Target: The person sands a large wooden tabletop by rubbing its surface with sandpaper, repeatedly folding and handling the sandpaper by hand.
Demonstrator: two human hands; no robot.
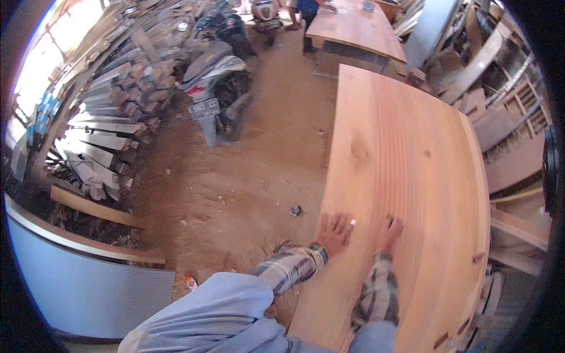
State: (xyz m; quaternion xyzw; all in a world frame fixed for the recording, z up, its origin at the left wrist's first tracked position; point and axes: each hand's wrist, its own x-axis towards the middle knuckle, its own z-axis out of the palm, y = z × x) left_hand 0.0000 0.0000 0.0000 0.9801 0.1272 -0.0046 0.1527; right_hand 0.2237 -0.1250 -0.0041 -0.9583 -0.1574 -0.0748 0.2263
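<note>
A long, pale wooden panel (406, 147) with a reddish stripe along its grain lies in front of me. On its left edge rests my left hand (333, 236), fingers stretched out and flat on the wood. A small white thing (353, 222) shows at its fingertips; I cannot tell what it is. To the right, my right hand (388, 233) lies on the panel with its fingers curled in. Something dark shows at those fingers, too small to name. Small dark pieces (477, 257) sit along the panel's right side.
Stacked timber (112, 100) lines the left side, near a parked motorbike (215, 76). A second wooden panel (356, 29) lies at the back, with a person (307, 15) beside it. Boards (518, 165) lean on the right. A blue-grey sheet (88, 288) stands at lower left.
</note>
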